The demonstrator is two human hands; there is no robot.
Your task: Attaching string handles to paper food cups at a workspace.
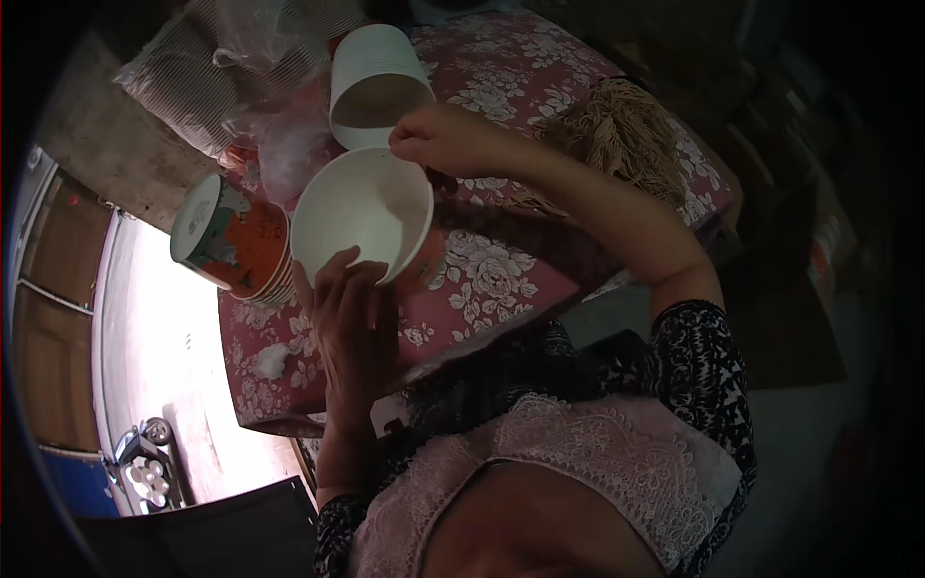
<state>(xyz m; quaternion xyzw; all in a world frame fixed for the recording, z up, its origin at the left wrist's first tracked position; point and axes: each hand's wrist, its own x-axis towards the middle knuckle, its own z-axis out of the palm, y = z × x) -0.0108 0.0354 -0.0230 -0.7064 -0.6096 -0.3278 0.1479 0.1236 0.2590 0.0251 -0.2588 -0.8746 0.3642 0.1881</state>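
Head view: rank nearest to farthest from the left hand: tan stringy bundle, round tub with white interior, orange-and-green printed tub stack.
1. Round tub with white interior: touching the left hand, at its rim.
2. Orange-and-green printed tub stack: apart, just left of the hand.
3. Tan stringy bundle: far right, beyond the right forearm.

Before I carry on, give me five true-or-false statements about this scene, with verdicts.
1. The left hand has fingers inside the open bucket. True.
2. Plain blue cloth covers the table. False: the tablecloth is reddish with pale flowers.
3. The right hand is at the open bucket's rim. True.
4. Cords lie left of the open bucket. False: the beige cord bundle lies to its right.
5. An orange-and-green bucket stack is left of the open bucket. True.
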